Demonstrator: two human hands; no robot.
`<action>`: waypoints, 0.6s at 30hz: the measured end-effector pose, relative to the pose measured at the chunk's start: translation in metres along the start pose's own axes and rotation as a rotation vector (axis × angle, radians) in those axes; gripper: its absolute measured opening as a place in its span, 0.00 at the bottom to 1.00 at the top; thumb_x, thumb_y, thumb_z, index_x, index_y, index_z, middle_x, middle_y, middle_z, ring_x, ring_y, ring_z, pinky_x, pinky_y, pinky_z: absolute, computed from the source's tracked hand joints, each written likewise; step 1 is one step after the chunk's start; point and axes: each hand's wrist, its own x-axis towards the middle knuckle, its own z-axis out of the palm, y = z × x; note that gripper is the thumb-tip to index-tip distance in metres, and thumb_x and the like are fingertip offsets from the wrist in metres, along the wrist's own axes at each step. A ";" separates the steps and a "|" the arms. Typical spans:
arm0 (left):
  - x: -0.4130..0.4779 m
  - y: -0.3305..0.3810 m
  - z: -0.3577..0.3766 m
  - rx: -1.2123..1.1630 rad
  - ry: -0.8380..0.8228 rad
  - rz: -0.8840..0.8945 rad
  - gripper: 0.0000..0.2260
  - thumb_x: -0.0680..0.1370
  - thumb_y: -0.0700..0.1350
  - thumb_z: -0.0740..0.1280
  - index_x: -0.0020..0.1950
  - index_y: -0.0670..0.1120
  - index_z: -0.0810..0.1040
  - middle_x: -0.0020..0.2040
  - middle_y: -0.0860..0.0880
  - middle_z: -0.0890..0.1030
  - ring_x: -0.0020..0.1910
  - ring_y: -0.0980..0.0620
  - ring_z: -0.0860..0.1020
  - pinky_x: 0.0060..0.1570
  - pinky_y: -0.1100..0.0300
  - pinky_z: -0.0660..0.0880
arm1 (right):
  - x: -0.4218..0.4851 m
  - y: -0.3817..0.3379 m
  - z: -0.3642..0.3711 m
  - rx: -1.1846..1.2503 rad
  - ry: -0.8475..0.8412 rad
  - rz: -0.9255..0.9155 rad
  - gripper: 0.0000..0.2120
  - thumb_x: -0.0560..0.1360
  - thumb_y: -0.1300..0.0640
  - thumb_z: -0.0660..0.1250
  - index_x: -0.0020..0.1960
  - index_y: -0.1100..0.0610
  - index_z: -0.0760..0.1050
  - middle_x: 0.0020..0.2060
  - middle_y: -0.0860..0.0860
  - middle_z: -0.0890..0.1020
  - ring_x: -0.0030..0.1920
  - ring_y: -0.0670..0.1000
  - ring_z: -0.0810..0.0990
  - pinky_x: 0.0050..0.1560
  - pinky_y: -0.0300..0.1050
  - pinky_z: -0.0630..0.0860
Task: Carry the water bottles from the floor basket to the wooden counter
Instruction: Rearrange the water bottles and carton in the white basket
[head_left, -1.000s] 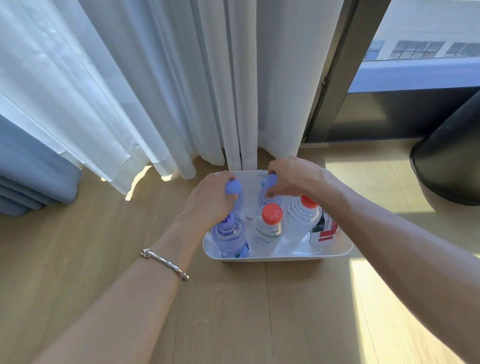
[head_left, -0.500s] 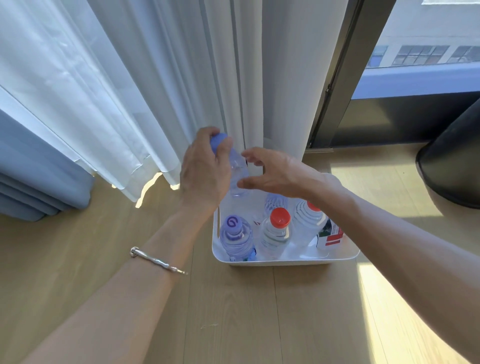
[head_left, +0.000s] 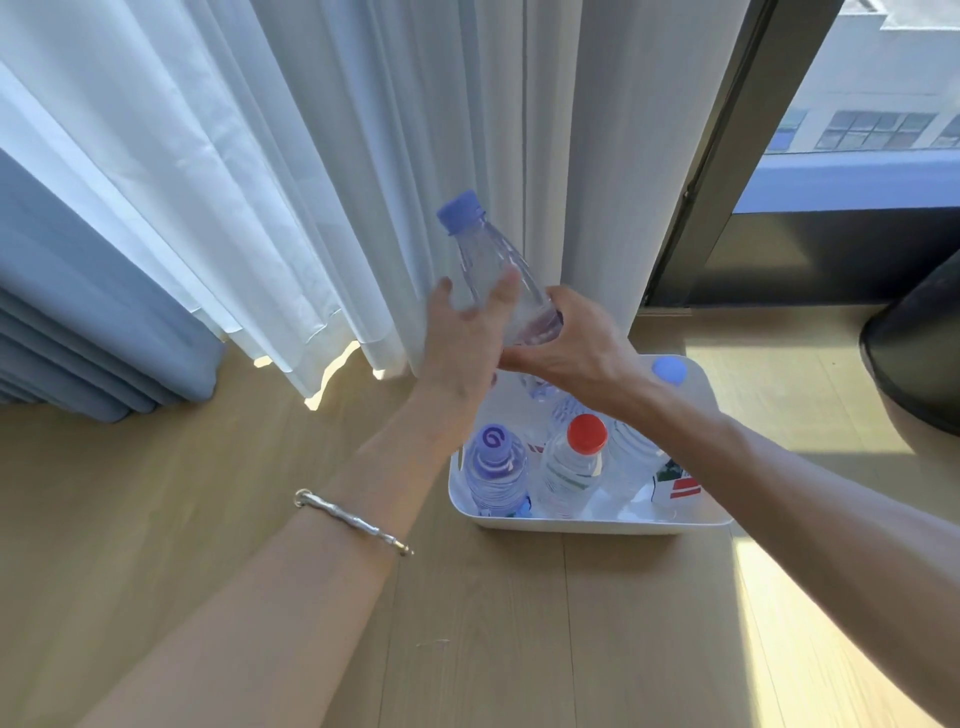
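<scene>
The left hand (head_left: 465, 338) and right hand (head_left: 571, 345) both grasp the tilted blue-capped bottle (head_left: 485, 260), seemingly above the white basket (head_left: 571, 525).

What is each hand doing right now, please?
Left hand: grips the clear plastic bottle with the blue cap at its middle.
Right hand: grips the same bottle's base.

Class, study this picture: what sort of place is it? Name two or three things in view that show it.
Probably a living room or bedroom, likely on an upper storey: floor-length white curtains hang beside a dark-framed window, the floor is pale wood, and another building shows outside.
</scene>
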 end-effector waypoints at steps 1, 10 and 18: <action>-0.003 -0.006 0.003 0.039 -0.062 -0.041 0.33 0.71 0.64 0.67 0.72 0.52 0.63 0.62 0.51 0.78 0.58 0.48 0.78 0.49 0.50 0.77 | 0.000 -0.003 0.001 -0.025 0.005 -0.021 0.21 0.63 0.41 0.75 0.49 0.48 0.72 0.37 0.44 0.79 0.36 0.43 0.79 0.36 0.42 0.77; -0.008 -0.011 -0.023 -0.017 -0.109 -0.073 0.21 0.73 0.56 0.71 0.62 0.48 0.75 0.52 0.46 0.84 0.50 0.45 0.83 0.49 0.45 0.80 | -0.018 -0.015 -0.005 -0.028 -0.224 -0.197 0.10 0.74 0.45 0.68 0.55 0.39 0.76 0.48 0.39 0.83 0.50 0.37 0.80 0.51 0.38 0.77; -0.017 -0.004 -0.028 -0.137 -0.058 -0.078 0.21 0.73 0.58 0.69 0.61 0.48 0.75 0.54 0.43 0.83 0.52 0.42 0.82 0.52 0.40 0.79 | -0.016 -0.016 0.007 0.135 -0.095 -0.176 0.30 0.67 0.39 0.71 0.64 0.52 0.75 0.56 0.43 0.81 0.58 0.42 0.79 0.63 0.48 0.75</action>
